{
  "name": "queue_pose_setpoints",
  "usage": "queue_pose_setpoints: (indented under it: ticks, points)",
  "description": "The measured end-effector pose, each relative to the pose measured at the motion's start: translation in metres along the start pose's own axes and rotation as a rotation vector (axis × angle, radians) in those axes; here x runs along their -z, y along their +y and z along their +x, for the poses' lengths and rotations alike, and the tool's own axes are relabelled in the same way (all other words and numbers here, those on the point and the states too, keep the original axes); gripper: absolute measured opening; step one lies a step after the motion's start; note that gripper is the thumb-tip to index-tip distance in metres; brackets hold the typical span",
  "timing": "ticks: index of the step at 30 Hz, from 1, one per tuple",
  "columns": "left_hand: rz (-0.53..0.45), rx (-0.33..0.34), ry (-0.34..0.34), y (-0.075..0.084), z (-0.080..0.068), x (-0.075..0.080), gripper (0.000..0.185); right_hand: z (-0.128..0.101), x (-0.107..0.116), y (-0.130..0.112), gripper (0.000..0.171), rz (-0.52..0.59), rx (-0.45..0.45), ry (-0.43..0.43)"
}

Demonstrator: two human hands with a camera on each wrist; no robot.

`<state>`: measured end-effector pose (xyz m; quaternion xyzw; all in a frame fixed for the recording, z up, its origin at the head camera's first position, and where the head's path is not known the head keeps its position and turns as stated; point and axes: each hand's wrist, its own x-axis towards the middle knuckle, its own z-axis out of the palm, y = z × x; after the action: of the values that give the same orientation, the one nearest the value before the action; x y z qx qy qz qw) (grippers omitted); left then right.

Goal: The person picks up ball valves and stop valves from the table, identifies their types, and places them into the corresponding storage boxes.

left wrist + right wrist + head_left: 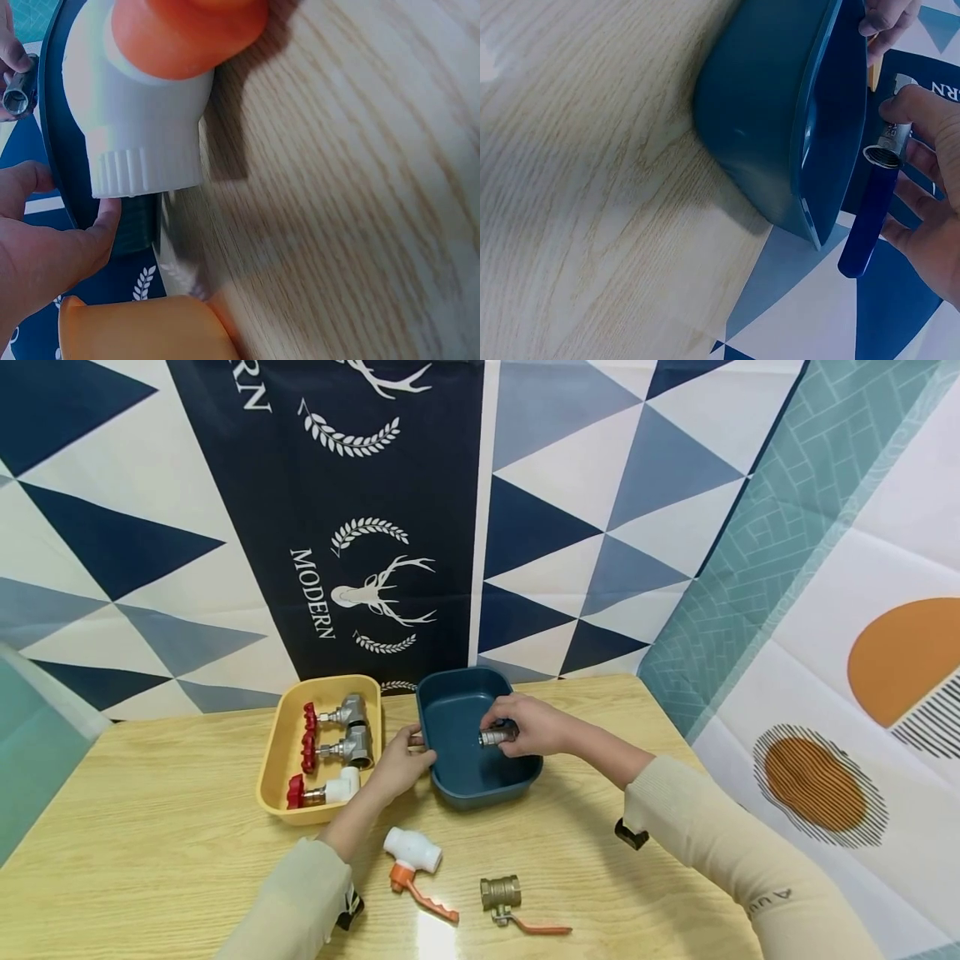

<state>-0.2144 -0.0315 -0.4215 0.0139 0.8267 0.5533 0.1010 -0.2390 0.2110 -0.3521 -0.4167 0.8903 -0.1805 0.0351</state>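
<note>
My right hand [531, 725] holds a silver metal ball valve [495, 737] over the dark blue plastic bin [450, 793]. In the right wrist view, the valve's blue lever handle [868, 225] hangs below its threaded opening, and the thumb and fingers pinch the metal body. My left hand [401, 764] grips the blue bin's left rim, thumb and fingers on the bin's edge. Nearer on the table lie a white plastic ball valve [412, 850] with an orange lever and a brass ball valve [500, 893] with a red-orange lever. The white one looms close in the left wrist view.
Left of the blue bin stands a yellow bin [270, 785], holding two grey metal valves [351, 743] with red wheels and a white valve [343, 785] with a red wheel. Patterned cloth [555, 527] rises behind the wooden table [150, 827].
</note>
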Motion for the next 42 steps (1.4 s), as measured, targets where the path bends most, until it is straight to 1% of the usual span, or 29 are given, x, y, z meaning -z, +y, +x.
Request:
queue_pose_setpoints:
  ticks: [4,21,28,35,42]
  points:
    - [-0.014,-0.002,-0.001,0.001,0.000,0.000,0.061,0.003,-0.001,0.000,0.028,-0.001,-0.018,-0.003]
    - [-0.035,0.000,0.004,0.000,-0.002,-0.001,0.061,0.018,-0.004,0.001,0.029,-0.022,-0.035,-0.018]
    - [-0.021,-0.007,0.012,0.000,-0.002,0.001,0.061,0.023,-0.007,0.003,0.029,-0.027,-0.049,-0.022]
    - [-0.029,-0.004,0.008,-0.001,-0.002,0.002,0.062,0.029,-0.010,0.006,0.029,-0.026,-0.051,-0.025]
    - [-0.024,-0.007,0.014,-0.001,-0.002,0.000,0.062,0.034,-0.014,0.010,0.029,-0.045,-0.053,-0.030]
